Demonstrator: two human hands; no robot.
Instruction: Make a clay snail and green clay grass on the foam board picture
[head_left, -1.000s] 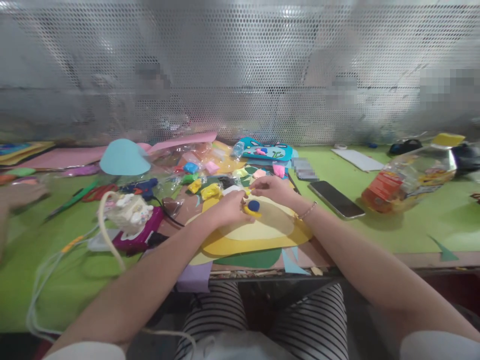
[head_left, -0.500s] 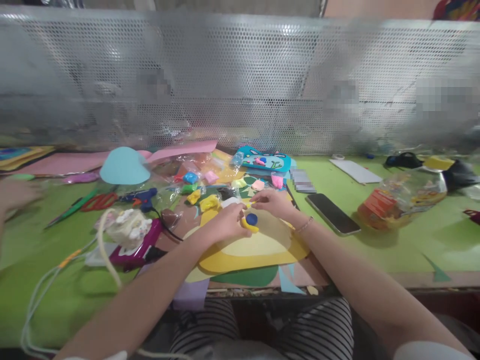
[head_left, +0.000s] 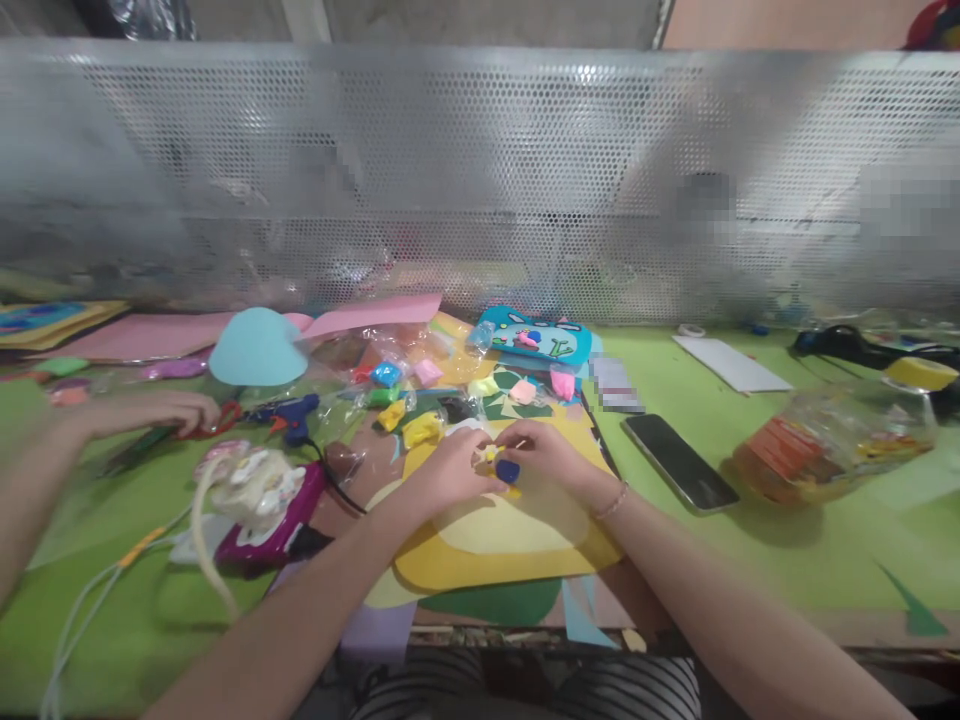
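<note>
My left hand is closed round a small yellow and blue clay piece, whose dark blue round part faces up. From the other side, the closed fingers of my right hand touch its top; a pale bit shows between the two hands, too small to name. Under both hands lies a yellow paper sheet with a paler yellow shape on it. Beyond my left hand sit lumps of yellow clay in clear film.
At left, another person's hand rests on red-handled scissors, near a blue glue gun and a corded magenta power strip. A phone and a plastic jar lie at right. Behind stands a perforated metal panel.
My right hand has come closer to my left, its fingers now against the clay piece. The other person's hand has reached rightward onto the scissors. My view has shifted slightly.
</note>
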